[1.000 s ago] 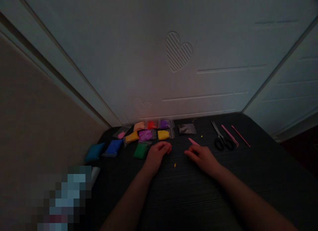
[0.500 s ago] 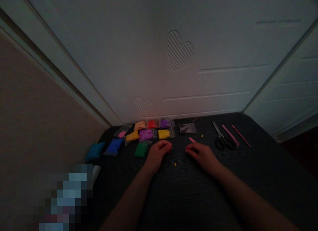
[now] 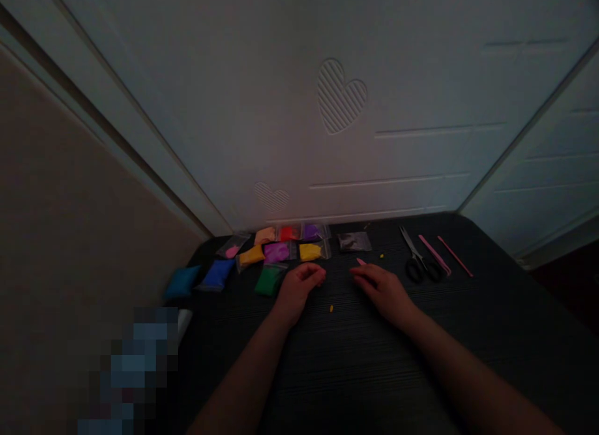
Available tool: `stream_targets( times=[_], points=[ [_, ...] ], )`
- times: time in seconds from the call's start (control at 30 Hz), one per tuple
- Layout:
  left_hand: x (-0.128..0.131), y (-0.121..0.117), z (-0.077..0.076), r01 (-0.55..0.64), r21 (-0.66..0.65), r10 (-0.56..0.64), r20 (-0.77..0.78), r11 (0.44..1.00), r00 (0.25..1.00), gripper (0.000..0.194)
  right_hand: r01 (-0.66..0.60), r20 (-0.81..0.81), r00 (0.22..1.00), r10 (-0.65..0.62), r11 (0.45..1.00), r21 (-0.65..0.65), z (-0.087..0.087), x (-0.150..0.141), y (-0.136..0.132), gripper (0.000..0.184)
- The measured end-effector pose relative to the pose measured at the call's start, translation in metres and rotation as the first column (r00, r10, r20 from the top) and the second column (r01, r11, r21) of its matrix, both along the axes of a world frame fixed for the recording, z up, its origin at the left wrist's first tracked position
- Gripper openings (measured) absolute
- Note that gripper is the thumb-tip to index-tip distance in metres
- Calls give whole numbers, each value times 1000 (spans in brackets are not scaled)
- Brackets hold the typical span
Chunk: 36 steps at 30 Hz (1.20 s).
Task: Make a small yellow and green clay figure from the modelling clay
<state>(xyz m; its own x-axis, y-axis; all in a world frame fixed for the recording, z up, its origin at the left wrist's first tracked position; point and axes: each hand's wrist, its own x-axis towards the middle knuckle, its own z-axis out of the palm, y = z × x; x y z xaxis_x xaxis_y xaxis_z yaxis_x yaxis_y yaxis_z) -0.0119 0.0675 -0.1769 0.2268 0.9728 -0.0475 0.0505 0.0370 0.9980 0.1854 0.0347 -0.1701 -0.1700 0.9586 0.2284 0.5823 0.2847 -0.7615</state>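
My left hand (image 3: 302, 288) rests over the dark table (image 3: 337, 372), just right of a bag of green clay (image 3: 268, 280). Its thumb and fingers are curled together, and whatever they pinch is too small and dim to make out. Across a gap to the right is my right hand (image 3: 381, 291), fingers loosely bent and slightly apart, with nothing visible between them. The tip of a pink tool (image 3: 360, 261) shows just beyond its fingers; the rest is hidden behind the hand. A tiny yellow piece (image 3: 331, 309) lies on the table between my forearms.
Several clay bags sit at the back left, among them yellow (image 3: 309, 253) and blue (image 3: 218, 274). A grey bag (image 3: 354, 241) lies behind my hands. To the right are scissors (image 3: 415, 254), pink tools (image 3: 435, 255) and a small yellow-green bit (image 3: 381, 256). A white panel (image 3: 281, 110) stands behind.
The fingers of my right hand have lifted and parted slightly, and less of the pink tool shows. My left hand stays almost still. The view has shifted a little.
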Motion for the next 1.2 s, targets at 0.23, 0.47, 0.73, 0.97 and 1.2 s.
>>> stream_targets(
  times=[0.23,0.47,0.73,0.97,1.2],
  points=[
    [0,-1,3,-2,9,2,-25,1000,1000,19,25,-81,996,-39,986,-162,-1,0,0,22],
    [0,-1,0,2,24,-2,2,1000,1000,16,23,-23,999,-27,990,-141,8,-3,-4,17],
    [1,-2,5,-32,32,34,-53,999,998,20,37,23,999,-35,993,-113,6,-4,-4,16],
    [-3,-5,6,-9,136,43,-251,991,967,22,20,38,999,-17,996,-89,4,-3,-2,15],
    [-2,-10,7,149,319,32,-499,936,866,23,16,41,999,-15,1000,-19,-3,0,1,17]
  ],
)
